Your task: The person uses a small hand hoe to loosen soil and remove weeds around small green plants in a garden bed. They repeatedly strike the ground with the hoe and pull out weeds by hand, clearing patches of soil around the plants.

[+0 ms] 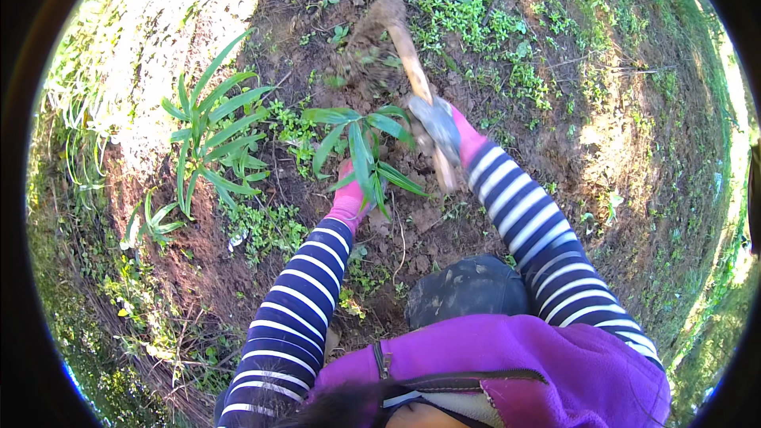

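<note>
My right hand (439, 128), in a pink and grey glove, grips the wooden handle of a short hand hoe (410, 59). Soil and motion blur hide the shape of the hoe's head, up at the far end over loose brown earth (371, 65). My left hand (351, 196), in a matching glove, is low at the stem of a young plant (361, 145) with long green leaves. Those leaves cover most of its fingers, but it appears closed around the stem. Clods of bare soil (416, 217) lie between my hands.
A larger long-leaved plant (208, 131) grows to the left, with a smaller one (156, 223) below it. Low green weeds (475, 24) spread across the upper right. My dark, mud-marked knee (469, 288) is close below the hoe handle. A thin root or stalk (401, 244) lies on the soil.
</note>
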### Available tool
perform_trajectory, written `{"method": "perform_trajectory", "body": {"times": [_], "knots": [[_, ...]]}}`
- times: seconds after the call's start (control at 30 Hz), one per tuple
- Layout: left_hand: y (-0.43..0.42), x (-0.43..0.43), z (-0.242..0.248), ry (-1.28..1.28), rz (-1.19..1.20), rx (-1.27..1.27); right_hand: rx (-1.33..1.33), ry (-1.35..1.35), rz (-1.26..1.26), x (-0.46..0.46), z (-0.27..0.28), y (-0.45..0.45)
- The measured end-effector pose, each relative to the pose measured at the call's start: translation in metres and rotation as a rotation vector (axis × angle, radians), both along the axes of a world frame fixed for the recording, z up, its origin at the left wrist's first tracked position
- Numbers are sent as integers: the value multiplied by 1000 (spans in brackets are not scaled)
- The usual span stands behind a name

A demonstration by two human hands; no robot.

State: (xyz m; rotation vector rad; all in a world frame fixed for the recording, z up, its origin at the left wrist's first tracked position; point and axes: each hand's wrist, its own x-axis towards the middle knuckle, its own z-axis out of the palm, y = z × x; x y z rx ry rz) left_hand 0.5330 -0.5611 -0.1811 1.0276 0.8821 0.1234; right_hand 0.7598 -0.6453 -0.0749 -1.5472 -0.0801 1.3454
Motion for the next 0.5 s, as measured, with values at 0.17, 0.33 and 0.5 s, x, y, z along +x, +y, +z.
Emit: {"method": "perform_trajectory", "body": {"times": [0.17,0.33,0.5], "knots": [[-5,5,10,-89,249,-348,-104,80,112,-13,17,-74],[-8,12,25,-52,260,-219,265,-166,21,21,52,-48],[-3,17,22,-96,170,-106,217,-186,-22,23,62,-48]]}}
